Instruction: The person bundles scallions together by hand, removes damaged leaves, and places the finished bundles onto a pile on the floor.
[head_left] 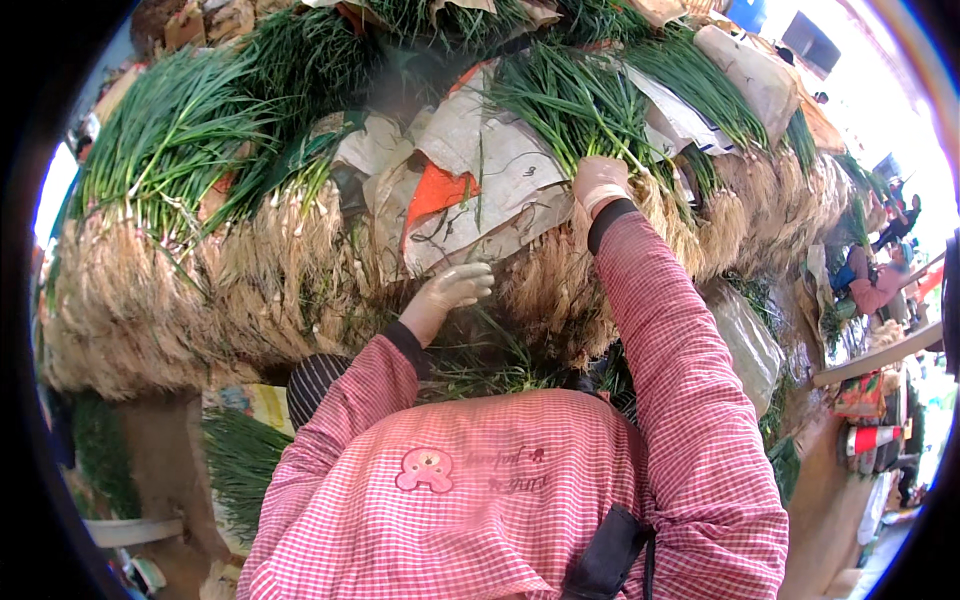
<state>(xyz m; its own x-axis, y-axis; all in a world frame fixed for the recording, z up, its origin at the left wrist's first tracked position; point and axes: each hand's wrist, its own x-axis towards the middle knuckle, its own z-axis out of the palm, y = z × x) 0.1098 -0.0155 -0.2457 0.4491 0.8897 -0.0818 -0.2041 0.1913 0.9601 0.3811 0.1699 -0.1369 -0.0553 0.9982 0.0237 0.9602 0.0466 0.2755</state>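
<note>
My right hand (600, 185), in a pale glove, is closed around the lower stalks of some spring onions (570, 105) at the top of the heap. Their green leaves point away from me, and pale stringy roots hang beneath the hand. My left hand (455, 292), also gloved, hovers in front of the heap near the edge of a dirty white woven sheet (490, 150). Its fingers are loosely bent and slightly apart, with nothing visible in them; the thumb is hidden. An orange patch (438, 195) shows on the sheet.
More spring onions (170, 120) are stacked to the left, a thick fringe of roots (180, 300) facing me. Other bundles (700, 85) lie at the right. Loose greens (490, 365) lie below my hands. A clear plastic bag (745, 345) sits beside my right arm. Another person (880, 285) is farther right.
</note>
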